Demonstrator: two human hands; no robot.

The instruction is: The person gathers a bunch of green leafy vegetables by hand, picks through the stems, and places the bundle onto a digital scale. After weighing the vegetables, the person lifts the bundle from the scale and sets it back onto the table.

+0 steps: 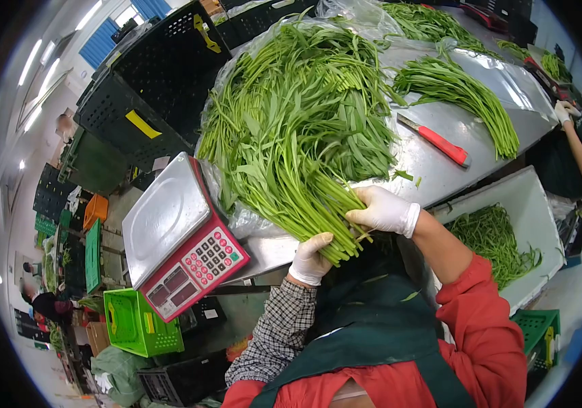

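Note:
A bunch of long green leafy stems (311, 197) lies at the front of a large heap of the same greens (304, 88), its cut ends toward me. My left hand (312, 259), in a white glove, is closed round the lower left of the stem ends. From the right, my gloved right hand (384, 211) grips the same stems, thumb and fingers pressed on them. A knife with a red handle (440, 145) rests on the metal table (413, 178), beyond my right hand. Another bunch (464, 95) lies farther right on the table.
A red scale (192, 272) with a metal pan (167, 216) stands left of the heap. Black crates (117, 122) are behind it. A white bin (535, 224) with loose greens is at the right. A green crate (143, 326) sits lower left. Another person's gloved hand (564, 111) shows far right.

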